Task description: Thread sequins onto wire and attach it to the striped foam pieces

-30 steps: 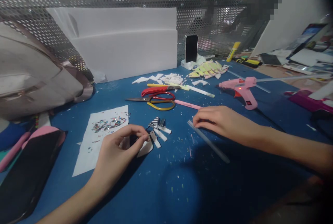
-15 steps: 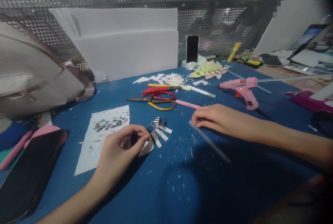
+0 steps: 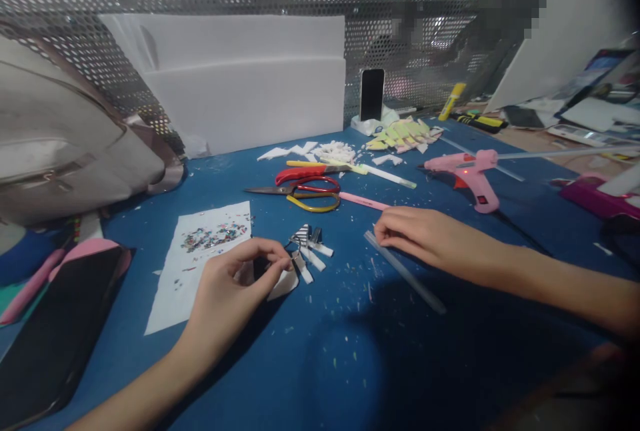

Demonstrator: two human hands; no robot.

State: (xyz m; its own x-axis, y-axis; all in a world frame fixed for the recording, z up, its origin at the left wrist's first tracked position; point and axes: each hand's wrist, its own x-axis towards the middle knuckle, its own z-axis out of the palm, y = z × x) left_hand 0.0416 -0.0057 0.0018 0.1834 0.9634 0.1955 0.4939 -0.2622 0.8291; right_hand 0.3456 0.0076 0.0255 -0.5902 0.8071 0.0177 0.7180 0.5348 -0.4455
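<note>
My left hand (image 3: 235,287) rests on the blue table (image 3: 325,364), thumb and forefinger pinched on a small white paper piece (image 3: 281,283). Just right of its fingertips lies a cluster of white and striped paper strips (image 3: 309,249). My right hand (image 3: 425,234) lies palm down, its curled fingertips on the upper end of a clear glue stick (image 3: 405,272) that runs diagonally across the table. A white sheet with glitter bits (image 3: 200,264) sits to the left of my left hand.
Red and yellow scissors (image 3: 303,189), a pink pencil (image 3: 363,201) and a pink glue gun (image 3: 467,174) lie beyond the hands. White foam boards (image 3: 240,84), an upright phone (image 3: 372,94), paper scraps (image 3: 400,134), a bag (image 3: 65,144) and a dark tablet (image 3: 50,337) ring the area.
Both hands have stayed almost still. The view has shifted slightly, and the right hand's fingertips have crept a little to the right along the glue stick.
</note>
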